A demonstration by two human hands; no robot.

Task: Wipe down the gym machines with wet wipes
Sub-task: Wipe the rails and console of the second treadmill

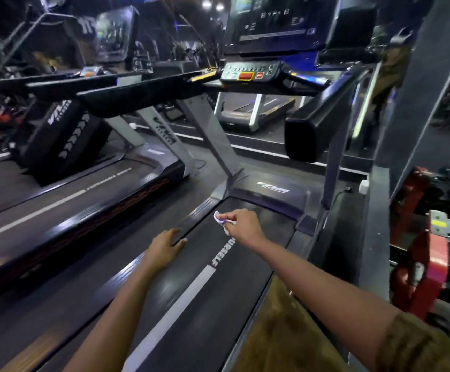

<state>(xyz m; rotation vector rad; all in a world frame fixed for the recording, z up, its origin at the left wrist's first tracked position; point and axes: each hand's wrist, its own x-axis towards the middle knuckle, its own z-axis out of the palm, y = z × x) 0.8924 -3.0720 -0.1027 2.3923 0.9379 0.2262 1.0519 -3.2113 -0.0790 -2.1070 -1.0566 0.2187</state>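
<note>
Wipe (pixel 219 219) pinched in right grip (pixel 245 224) over treadmill belt (pixel 245 267), left grip (pixel 164 245) spread on side rail (pixel 194 216).

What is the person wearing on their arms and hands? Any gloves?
No gloves: the left hand and right hand are bare, with no ring, watch or bracelet showing. Both forearms are uncovered. A mottled olive-brown fabric sleeve covers the right upper arm; no sleeve shows on the left arm.

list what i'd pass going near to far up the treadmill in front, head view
white belt stripe → left hand resting at the belt's edge → right hand pinching the wet wipe → motor cover → control panel → console screen
</note>
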